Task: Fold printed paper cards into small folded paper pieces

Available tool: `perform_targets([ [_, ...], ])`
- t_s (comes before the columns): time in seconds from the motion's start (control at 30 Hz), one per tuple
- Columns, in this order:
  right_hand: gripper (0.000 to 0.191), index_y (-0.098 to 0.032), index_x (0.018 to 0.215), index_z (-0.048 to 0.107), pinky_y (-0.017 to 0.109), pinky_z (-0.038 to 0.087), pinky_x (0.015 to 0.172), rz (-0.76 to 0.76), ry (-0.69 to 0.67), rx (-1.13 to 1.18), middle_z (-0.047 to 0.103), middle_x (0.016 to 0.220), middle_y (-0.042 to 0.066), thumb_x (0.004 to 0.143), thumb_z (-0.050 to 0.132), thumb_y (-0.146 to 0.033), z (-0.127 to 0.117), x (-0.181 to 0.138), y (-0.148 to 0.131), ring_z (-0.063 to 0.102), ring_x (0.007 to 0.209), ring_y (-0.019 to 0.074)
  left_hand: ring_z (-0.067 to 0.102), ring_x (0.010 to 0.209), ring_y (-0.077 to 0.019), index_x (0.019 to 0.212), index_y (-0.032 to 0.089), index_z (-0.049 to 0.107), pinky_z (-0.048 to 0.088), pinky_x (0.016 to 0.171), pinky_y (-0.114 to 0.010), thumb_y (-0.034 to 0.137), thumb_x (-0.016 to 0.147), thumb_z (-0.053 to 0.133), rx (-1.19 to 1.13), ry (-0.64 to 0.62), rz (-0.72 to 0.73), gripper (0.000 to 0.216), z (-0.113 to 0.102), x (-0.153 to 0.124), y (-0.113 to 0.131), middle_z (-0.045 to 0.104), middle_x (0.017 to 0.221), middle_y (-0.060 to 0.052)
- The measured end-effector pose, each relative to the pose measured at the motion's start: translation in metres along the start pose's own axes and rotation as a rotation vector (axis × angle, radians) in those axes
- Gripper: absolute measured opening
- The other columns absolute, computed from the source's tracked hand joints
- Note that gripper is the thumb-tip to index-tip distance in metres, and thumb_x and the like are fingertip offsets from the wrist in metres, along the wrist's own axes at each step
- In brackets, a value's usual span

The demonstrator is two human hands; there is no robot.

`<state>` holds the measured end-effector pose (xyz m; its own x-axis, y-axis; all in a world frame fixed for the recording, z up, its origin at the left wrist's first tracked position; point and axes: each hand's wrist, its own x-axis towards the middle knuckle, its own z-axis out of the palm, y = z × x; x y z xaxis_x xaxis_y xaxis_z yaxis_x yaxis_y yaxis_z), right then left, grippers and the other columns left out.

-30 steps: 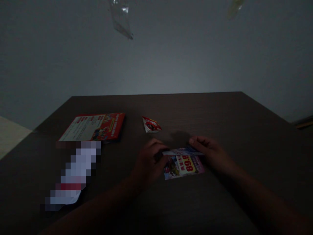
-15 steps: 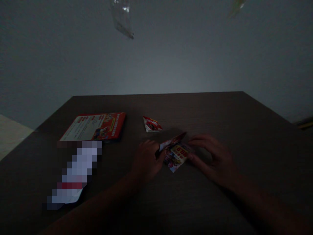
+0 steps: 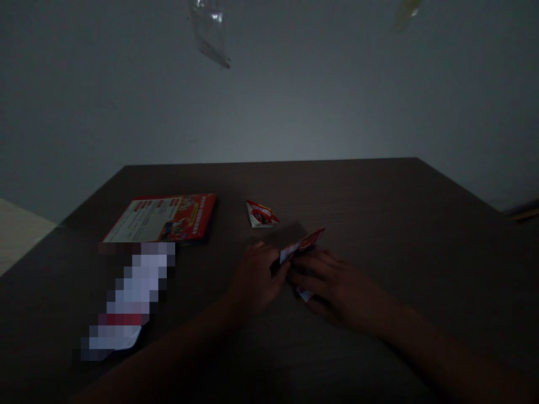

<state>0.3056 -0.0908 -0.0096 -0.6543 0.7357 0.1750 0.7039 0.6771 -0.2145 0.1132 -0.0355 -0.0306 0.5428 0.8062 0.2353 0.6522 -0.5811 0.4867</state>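
A small folded sheet of printed paper (image 3: 312,239) lies partly raised between my two hands near the middle of the table. My left hand (image 3: 257,275) is closed on its left side, thumb towards the paper. My right hand (image 3: 332,283) reaches over the lower flap, fingers pressed against the paper and thumb below. Only a pale corner of that flap shows under the right hand; the rest is hidden. Just beyond sits a second folded paper piece (image 3: 261,215), red and white, with a pointed shape.
On the left a red-and-white printed booklet or packet (image 3: 168,219) lies flat. A blurred-out pale object (image 3: 130,303) lies in front of it. The dark table (image 3: 357,191) meets a grey wall (image 3: 315,84), where a clear plastic bag (image 3: 210,33) hangs.
My right hand has moved left and inward, from the flap's right edge to over it, covering its printing. The raised part of the paper has shifted slightly right.
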Motion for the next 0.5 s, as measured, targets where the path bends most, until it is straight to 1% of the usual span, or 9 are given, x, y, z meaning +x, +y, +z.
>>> perform_targets([
  [0.07, 0.032, -0.021, 0.117, 0.057, 0.044, 0.037, 0.1, 0.017, -0.022, -0.001, 0.054, 0.125, 0.011, 0.086, 0.052, -0.026, 0.002, 0.0, 0.002, 0.046, 0.119, 0.0264, 0.054, 0.076, -0.0187, 0.088, 0.018, 0.061, 0.04, 0.069, -0.031, 0.026, 0.084, 0.052, -0.027, 0.011, -0.006, 0.012, 0.0, -0.001, -0.001, 0.061, 0.078, -0.003],
  [0.13, 0.031, -0.022, 0.117, 0.058, 0.044, 0.037, 0.101, 0.041, -0.039, 0.002, 0.054, 0.126, 0.01, 0.087, 0.051, -0.028, 0.003, 0.0, 0.004, 0.046, 0.119, 0.0263, 0.055, 0.081, -0.0193, 0.098, 0.019, 0.059, 0.042, 0.072, -0.032, 0.026, 0.082, 0.054, -0.055, 0.052, -0.03, 0.017, -0.002, -0.003, -0.003, 0.063, 0.085, -0.004],
  [0.17, 0.032, -0.022, 0.118, 0.058, 0.044, 0.037, 0.101, 0.053, -0.043, 0.002, 0.054, 0.126, 0.01, 0.087, 0.051, -0.028, 0.004, -0.001, 0.005, 0.046, 0.119, 0.0264, 0.056, 0.082, -0.0194, 0.099, 0.019, 0.058, 0.042, 0.073, -0.032, 0.026, 0.082, 0.055, -0.063, 0.081, -0.04, 0.019, -0.004, -0.005, -0.004, 0.063, 0.087, -0.004],
  [0.23, 0.036, -0.022, 0.122, 0.055, 0.044, 0.037, 0.102, 0.075, -0.049, -0.001, 0.054, 0.127, 0.01, 0.088, 0.05, -0.03, 0.004, -0.001, 0.006, 0.046, 0.12, 0.0265, 0.056, 0.081, -0.0187, 0.097, 0.018, 0.058, 0.042, 0.074, -0.032, 0.025, 0.082, 0.055, -0.048, 0.122, -0.029, 0.017, -0.008, -0.008, -0.005, 0.063, 0.085, -0.004],
  [0.3, 0.039, -0.021, 0.125, 0.053, 0.045, 0.036, 0.103, 0.081, -0.047, 0.0, 0.054, 0.128, 0.01, 0.088, 0.05, -0.03, 0.004, -0.002, 0.006, 0.045, 0.121, 0.0267, 0.056, 0.077, -0.0173, 0.086, 0.018, 0.059, 0.042, 0.072, -0.031, 0.021, 0.082, 0.052, -0.003, 0.12, 0.046, 0.008, -0.013, -0.011, -0.004, 0.062, 0.08, -0.003],
  [0.33, 0.04, -0.021, 0.126, 0.052, 0.045, 0.035, 0.103, 0.081, -0.044, 0.002, 0.054, 0.128, 0.01, 0.088, 0.05, -0.031, 0.004, -0.002, 0.006, 0.044, 0.121, 0.0266, 0.056, 0.076, -0.0171, 0.083, 0.019, 0.06, 0.042, 0.071, -0.03, 0.019, 0.082, 0.051, 0.024, 0.09, 0.082, 0.009, -0.014, -0.013, -0.003, 0.062, 0.079, -0.003],
  [0.4, 0.041, -0.02, 0.128, 0.051, 0.045, 0.035, 0.104, 0.078, -0.033, 0.002, 0.053, 0.129, 0.01, 0.088, 0.05, -0.03, 0.004, -0.003, 0.006, 0.044, 0.122, 0.0263, 0.056, 0.074, -0.017, 0.085, 0.019, 0.062, 0.041, 0.067, -0.029, 0.019, 0.083, 0.05, 0.098, 0.038, 0.153, 0.012, -0.015, -0.016, 0.0, 0.062, 0.078, -0.004],
  [0.5, 0.043, -0.019, 0.129, 0.05, 0.044, 0.035, 0.104, 0.074, -0.014, -0.005, 0.054, 0.129, 0.01, 0.088, 0.05, -0.031, 0.005, -0.004, 0.007, 0.046, 0.12, 0.0262, 0.056, 0.072, -0.0181, 0.089, 0.019, 0.063, 0.041, 0.067, -0.031, 0.02, 0.084, 0.047, 0.196, -0.056, 0.198, 0.017, -0.014, -0.019, 0.004, 0.062, 0.078, -0.005],
])
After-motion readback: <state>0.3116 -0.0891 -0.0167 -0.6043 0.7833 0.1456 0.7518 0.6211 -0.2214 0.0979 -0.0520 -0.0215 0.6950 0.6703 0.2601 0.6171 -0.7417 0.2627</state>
